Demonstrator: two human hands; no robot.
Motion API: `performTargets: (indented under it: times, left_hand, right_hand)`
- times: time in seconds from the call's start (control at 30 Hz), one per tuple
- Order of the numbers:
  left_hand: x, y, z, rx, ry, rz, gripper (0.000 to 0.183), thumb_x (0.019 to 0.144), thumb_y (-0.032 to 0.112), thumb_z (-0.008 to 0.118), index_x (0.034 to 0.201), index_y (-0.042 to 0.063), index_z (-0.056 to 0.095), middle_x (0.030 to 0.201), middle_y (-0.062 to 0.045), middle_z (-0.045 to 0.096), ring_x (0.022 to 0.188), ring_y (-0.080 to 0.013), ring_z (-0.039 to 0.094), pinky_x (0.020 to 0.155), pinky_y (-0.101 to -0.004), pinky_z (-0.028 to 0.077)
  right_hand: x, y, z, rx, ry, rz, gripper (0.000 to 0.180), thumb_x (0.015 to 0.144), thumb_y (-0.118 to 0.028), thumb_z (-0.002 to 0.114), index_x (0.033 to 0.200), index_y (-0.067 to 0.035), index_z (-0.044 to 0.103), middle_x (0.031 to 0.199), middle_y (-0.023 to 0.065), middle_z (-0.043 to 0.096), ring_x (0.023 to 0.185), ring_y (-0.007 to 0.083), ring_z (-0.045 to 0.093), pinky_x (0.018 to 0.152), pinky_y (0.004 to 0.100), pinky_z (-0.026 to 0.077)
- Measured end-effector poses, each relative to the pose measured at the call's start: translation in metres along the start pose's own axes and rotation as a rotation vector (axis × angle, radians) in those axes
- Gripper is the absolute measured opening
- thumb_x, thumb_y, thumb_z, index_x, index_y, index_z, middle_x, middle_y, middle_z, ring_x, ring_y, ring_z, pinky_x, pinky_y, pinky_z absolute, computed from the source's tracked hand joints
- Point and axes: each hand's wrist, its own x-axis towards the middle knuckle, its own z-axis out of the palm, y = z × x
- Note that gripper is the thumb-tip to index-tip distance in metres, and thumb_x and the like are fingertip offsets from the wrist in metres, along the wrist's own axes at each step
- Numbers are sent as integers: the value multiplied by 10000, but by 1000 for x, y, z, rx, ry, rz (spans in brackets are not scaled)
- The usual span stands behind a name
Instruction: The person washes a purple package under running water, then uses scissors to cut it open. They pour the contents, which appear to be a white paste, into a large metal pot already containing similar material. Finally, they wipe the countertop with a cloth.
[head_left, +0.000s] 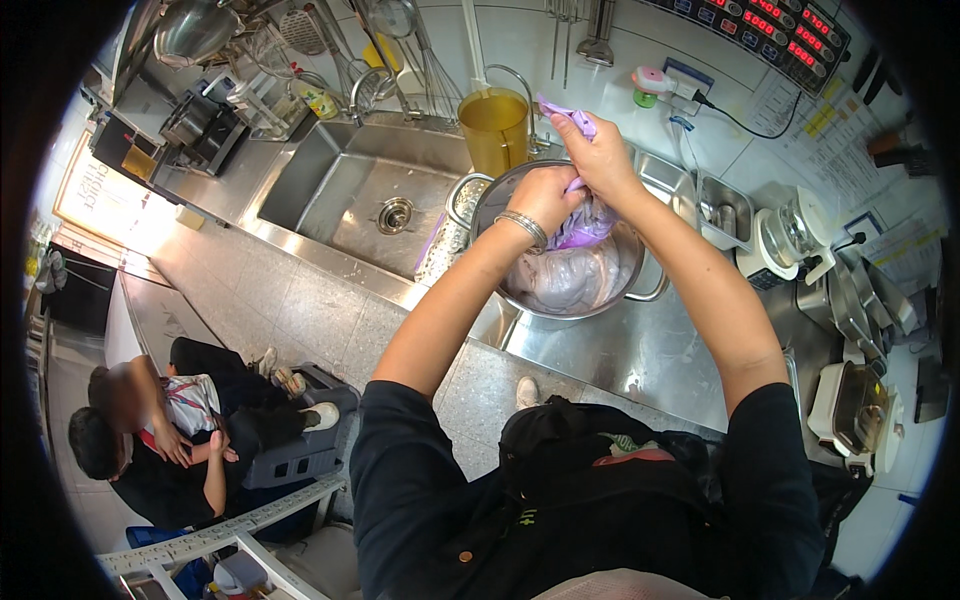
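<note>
Both hands grip a purple plastic bag (576, 231) over a large two-handled steel pot (511, 301). My left hand (546, 196), with silver bangles at the wrist, pinches the bag's gathered neck. Above and to its right, my right hand (601, 156) is closed around the bag's twisted top end, which sticks up past the thumb. The bag's lower part hangs inside the pot. Below it in the pot lies a wrinkled, translucent plastic-like mass (570, 281) of greyish colour; what it holds I cannot tell. The pot stands on the steel counter at the sink's right side.
A steel sink (337, 202) with a drain lies left of the pot. Behind the pot stands an amber plastic pitcher (491, 127). A glass kettle on a white base (787, 236) sits right. Two people (180, 420) sit at lower left, near a ladder-like rack (225, 532).
</note>
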Motion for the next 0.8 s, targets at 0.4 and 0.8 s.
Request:
performTargets:
  times: [0.4, 0.8]
  left_hand:
    - [1, -2, -4, -78, 70, -71, 265, 711, 162, 598, 914, 0, 548, 781, -179, 599, 749, -332, 581, 684, -358, 454]
    - [2, -4, 3, -97, 56, -92, 165, 720, 146, 559, 778, -7, 579, 723, -190, 579, 679, -313, 575, 644, -349, 449]
  right_hand:
    - [7, -10, 3, 508, -185, 249, 236, 868, -275, 480, 785, -53, 489, 628, 20, 515, 574, 103, 485, 599, 242, 430]
    - [5, 1, 7, 385, 20, 301, 212, 831, -254, 550, 762, -76, 459, 561, -27, 409, 463, 54, 339, 468, 197, 320]
